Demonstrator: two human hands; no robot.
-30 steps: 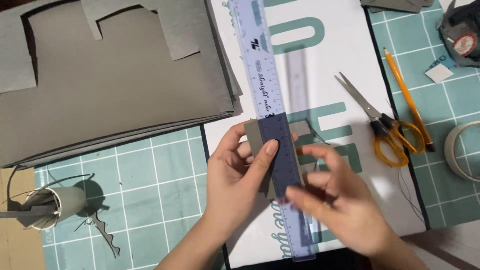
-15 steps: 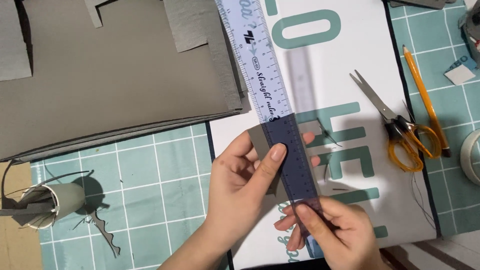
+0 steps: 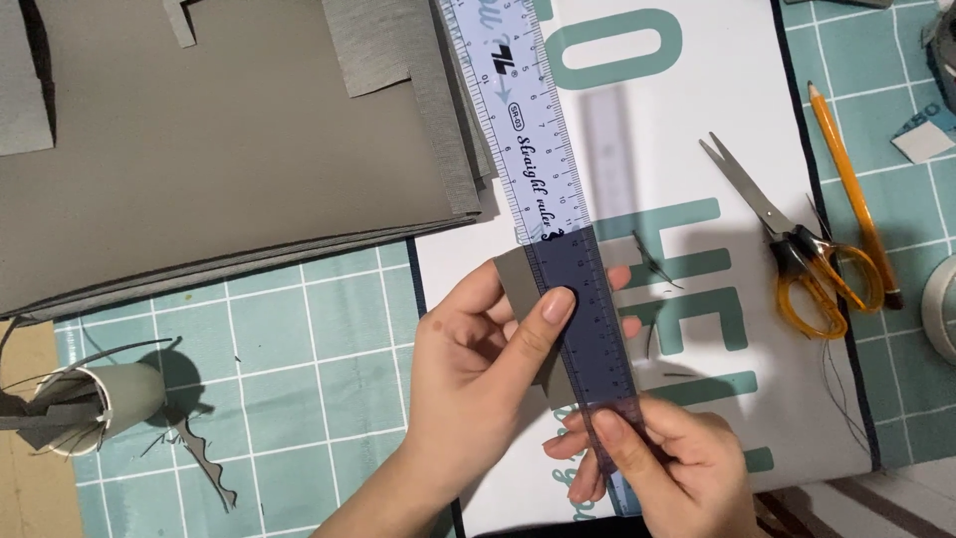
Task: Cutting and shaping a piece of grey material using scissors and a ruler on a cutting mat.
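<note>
The left hand (image 3: 478,384) came in from six o'clock and pinched a small grey card piece (image 3: 518,284), thumb pressed flat on top at the ruler's edge, fingers curled beneath it. Over that piece lay the clear blue ruler (image 3: 543,189), running from twelve o'clock down to about five o'clock, its lower stretch darkened where the grey showed through. The right hand (image 3: 662,473), at five o'clock, gripped the ruler's near end, thumb on top and fingertips tucked under, so both hands were closed on their things. The card piece sat just left of centre, touching the ruler and held above the white printed sheet (image 3: 717,90) with its big teal letters.

Out at ten o'clock lay a stack of grey card sheets (image 3: 219,169), spread over the green cutting mat (image 3: 299,369). At three o'clock orange-handled scissors (image 3: 797,249) rested on the white sheet, blades shut, with an orange pencil (image 3: 851,189) just beside them. Down at eight o'clock a cardboard tube (image 3: 110,403) lay on its side on the mat, and a wavy grey offcut (image 3: 209,463) lay close by.
</note>
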